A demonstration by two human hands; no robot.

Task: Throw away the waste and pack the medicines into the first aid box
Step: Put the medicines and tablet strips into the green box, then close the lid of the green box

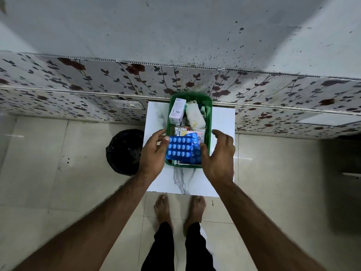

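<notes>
A green first aid box (209, 114) stands on a small white marble-look table (222, 122). Inside it lie a white medicine carton (176, 111), a white gauze roll (195, 116), foil strips (178, 131) and other packets. Two blue blister packs of pills (180, 148) rest over the box's near end. My left hand (154, 153) holds the left edge of the blue packs, thumb on top. My right hand (218, 155) hovers at the box's right side with fingers spread, its thumb close to the packs' right edge.
A bin lined with a black bag (125, 151) stands on the floor left of the table. A floral-tiled wall (97, 85) rises right behind the table. My bare feet (179, 210) stand on beige floor tiles at the table's near edge.
</notes>
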